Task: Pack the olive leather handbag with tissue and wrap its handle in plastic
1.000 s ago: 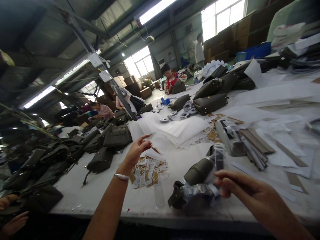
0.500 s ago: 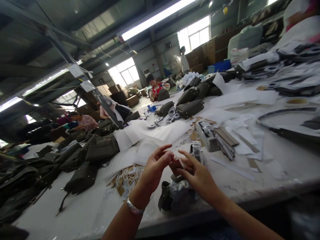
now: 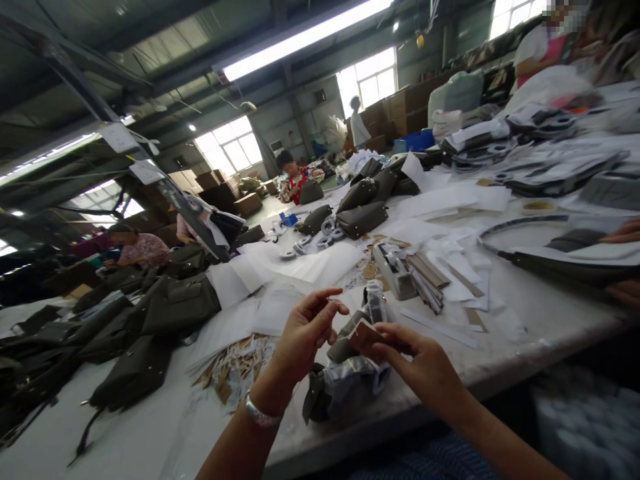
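In the head view my right hand [image 3: 417,360] pinches a small brown card [image 3: 365,339] with a pale edge, between thumb and fingers. My left hand [image 3: 311,327] is raised just left of it, fingers curled and thumb close to the index finger; a thin pale strand may be there, too fine to name. Below both hands lies a dark olive bag [image 3: 316,395], partly wrapped in clear plastic [image 3: 350,373]. Past the card, a wrapped grey part [image 3: 374,300] stands up. My hands hide part of the bag.
A tape dispenser [image 3: 395,270] stands ahead, beside cardboard strips [image 3: 425,273]. Paper scraps [image 3: 235,367] are heaped at left, near several olive bags [image 3: 135,370]. White sheets [image 3: 280,260] cover the middle. Another person's hand [image 3: 623,230] is at the right, near a long strap [image 3: 530,230].
My hands have moved apart; the brown card stays in my right hand, away from my left fingers. The view has turned right, and another person's hand has appeared at the right edge.
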Action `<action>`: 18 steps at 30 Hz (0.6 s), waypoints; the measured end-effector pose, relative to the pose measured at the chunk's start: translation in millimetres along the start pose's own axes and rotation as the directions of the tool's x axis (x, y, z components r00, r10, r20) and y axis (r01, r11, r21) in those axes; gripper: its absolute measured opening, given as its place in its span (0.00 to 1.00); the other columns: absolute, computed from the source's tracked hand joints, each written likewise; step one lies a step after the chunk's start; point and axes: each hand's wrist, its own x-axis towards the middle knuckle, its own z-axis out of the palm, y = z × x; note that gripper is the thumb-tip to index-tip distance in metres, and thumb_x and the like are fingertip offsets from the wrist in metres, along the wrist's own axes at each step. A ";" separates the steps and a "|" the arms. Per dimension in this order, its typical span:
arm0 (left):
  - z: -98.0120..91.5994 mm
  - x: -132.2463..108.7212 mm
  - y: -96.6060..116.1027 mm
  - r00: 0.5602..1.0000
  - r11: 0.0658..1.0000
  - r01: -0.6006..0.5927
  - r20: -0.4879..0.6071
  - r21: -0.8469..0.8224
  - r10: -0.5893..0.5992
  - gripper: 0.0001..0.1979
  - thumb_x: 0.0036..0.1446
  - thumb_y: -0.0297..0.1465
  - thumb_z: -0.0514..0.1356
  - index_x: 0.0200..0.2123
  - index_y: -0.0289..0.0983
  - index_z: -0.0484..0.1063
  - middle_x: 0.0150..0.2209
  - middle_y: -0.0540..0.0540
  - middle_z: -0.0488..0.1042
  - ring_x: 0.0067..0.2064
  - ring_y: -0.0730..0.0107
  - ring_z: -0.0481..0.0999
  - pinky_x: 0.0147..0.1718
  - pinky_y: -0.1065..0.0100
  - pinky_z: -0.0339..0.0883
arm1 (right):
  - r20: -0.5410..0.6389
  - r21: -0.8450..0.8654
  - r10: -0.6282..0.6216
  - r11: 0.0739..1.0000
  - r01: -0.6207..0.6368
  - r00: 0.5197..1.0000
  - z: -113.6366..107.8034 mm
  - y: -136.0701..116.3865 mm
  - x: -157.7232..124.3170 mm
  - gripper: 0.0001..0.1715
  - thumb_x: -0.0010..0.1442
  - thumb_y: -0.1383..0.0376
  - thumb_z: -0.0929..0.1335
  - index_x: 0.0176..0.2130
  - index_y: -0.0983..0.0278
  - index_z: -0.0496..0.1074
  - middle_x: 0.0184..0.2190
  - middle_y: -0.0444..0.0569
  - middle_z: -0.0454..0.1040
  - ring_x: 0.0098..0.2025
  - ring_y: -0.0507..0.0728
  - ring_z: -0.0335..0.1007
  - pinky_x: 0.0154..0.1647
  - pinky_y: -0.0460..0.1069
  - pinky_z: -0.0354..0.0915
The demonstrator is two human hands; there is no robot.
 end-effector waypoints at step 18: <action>12.6 -1.2 2.5 0.999 0.994 0.029 0.017 0.102 -0.031 0.13 0.61 0.36 0.65 0.49 0.39 0.75 0.35 0.48 0.76 0.19 0.89 0.54 0.16 0.80 0.46 | -0.104 -0.537 -0.681 0.652 0.535 0.725 -15.6 2.0 -1.0 0.17 0.61 0.76 0.69 0.46 0.58 0.77 0.42 0.44 0.82 0.43 0.54 0.79 0.59 0.55 0.67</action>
